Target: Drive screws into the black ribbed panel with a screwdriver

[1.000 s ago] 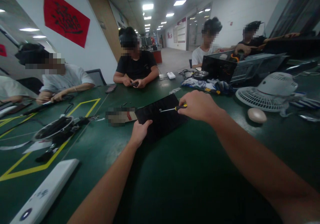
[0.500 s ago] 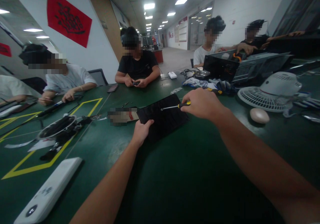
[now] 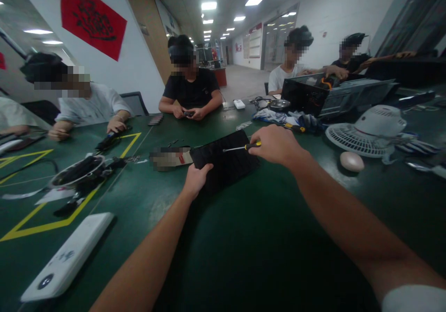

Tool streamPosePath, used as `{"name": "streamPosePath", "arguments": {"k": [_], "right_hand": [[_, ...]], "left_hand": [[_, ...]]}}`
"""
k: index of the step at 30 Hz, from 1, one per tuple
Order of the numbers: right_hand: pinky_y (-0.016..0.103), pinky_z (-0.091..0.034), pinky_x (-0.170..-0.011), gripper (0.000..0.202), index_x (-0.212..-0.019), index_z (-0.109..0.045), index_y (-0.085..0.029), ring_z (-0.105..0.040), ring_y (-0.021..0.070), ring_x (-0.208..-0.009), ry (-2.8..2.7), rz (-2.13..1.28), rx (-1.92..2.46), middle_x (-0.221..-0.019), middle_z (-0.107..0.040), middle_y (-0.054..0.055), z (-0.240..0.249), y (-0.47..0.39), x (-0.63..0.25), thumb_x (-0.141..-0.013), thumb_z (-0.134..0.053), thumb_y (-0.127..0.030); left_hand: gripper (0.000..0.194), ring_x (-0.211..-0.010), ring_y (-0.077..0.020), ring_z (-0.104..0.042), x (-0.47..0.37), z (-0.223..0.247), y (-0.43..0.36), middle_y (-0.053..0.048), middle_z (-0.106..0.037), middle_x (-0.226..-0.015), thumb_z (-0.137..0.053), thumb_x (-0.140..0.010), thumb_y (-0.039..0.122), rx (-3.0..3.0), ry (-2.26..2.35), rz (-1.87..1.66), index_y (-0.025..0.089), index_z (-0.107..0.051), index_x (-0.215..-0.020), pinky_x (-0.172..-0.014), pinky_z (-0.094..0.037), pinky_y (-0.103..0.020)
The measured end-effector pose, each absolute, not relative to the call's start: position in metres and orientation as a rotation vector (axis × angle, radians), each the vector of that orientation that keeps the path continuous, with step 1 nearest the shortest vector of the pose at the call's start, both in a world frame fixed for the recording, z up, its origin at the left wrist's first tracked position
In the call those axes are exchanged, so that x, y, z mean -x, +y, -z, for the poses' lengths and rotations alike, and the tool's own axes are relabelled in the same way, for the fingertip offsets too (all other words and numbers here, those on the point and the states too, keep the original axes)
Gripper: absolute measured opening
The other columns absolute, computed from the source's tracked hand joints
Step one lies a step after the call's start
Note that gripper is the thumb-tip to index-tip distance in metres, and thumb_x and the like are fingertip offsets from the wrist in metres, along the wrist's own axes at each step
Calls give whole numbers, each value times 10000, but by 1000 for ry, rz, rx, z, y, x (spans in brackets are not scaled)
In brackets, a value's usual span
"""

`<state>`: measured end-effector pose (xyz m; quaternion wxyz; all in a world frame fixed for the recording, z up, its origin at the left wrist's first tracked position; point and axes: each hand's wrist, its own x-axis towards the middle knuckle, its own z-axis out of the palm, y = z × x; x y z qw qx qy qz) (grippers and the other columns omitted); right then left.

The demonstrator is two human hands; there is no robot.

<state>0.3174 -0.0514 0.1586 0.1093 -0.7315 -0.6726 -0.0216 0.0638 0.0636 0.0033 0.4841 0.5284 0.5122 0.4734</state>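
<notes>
My left hand point(image 3: 197, 178) grips the near left corner of a flat black rectangular panel point(image 3: 232, 163), thumb on top and fingers hidden beneath. The panel is tilted above the green table; its exact kind does not show. A screwdriver point(image 3: 237, 148) with a yellow and black handle is in my right hand point(image 3: 275, 145), fingers closed round the handle. Its metal shaft points left across the panel, with the tip over the panel's middle; I cannot tell whether it touches. Just left of the panel lies a beige, partly blurred item point(image 3: 170, 158).
A white long device point(image 3: 71, 256) lies front left, behind it a coil of black cables point(image 3: 78, 172). To the right are a white fan part point(image 3: 369, 130) and a pale rounded object point(image 3: 351, 162). A black metal case point(image 3: 303, 99) stands behind. Several people sit round the table point(image 3: 265, 247).
The view has shifted slightly. Both hands keep their holds, and the screwdriver tip stays over the panel. A person at the left has shifted their hands.
</notes>
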Motion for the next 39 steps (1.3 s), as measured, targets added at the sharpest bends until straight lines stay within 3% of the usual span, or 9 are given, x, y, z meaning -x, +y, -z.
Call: {"name": "streamPosePath", "arguments": {"k": [11, 26, 39], "right_hand": [[501, -576, -904, 272, -1150, -902, -291, -745, 380, -1132, -1971, 95, 2123, -1189, -843, 117, -156, -50, -317, -939, -764, -393], [446, -528, -836, 242, -1118, -850, -293, -735, 351, -1092, -1961, 102, 2129, -1166, -827, 103, -155, -50, -318, -929, -747, -406], [535, -564, -938, 462, -1150, -860, -206, -746, 406, -1155, -1995, -2, 2255, -1225, -813, 207, -158, -50, -315, -1057, -538, -524]], "left_hand": [[423, -846, -290, -765, -66, -4, 63, -87, -810, -891, -891, -596, 402, -1290, 1231, -1146, 167, -781, -931, -857, -610, -417], [459, -954, -325, -791, -66, -5, 62, -112, -823, -962, -911, -587, 378, -1259, 1222, -1149, 166, -781, -973, -961, -624, -464], [469, -937, -315, -790, -65, -6, 62, -111, -825, -979, -908, -588, 383, -1262, 1246, -1147, 170, -777, -986, -935, -620, -447]]}}
